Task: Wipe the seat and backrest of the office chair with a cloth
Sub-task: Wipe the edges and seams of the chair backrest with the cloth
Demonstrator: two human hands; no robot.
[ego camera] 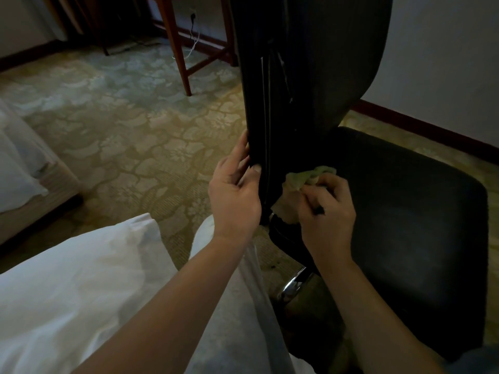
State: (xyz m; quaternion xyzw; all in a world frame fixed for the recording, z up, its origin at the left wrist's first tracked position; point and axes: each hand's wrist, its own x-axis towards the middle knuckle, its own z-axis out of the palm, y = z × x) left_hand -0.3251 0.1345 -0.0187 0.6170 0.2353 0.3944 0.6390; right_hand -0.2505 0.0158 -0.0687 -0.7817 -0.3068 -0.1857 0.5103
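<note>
A black office chair stands in front of me, its tall backrest (310, 76) seen edge-on and its wide padded seat (410, 211) to the right. My left hand (235, 190) grips the backrest's lower left edge, thumb on the front side. My right hand (326, 211) is closed on a crumpled pale green cloth (305, 176), which is pressed against the bottom of the backrest where it meets the seat. Part of the cloth hangs below my fingers.
A chrome chair base part (293, 286) shows under the seat. White bedding (81, 279) lies at lower left, another bed (24, 171) at far left. Wooden desk legs (179, 55) and a wall socket with cable (193, 25) stand behind on patterned carpet (135, 117).
</note>
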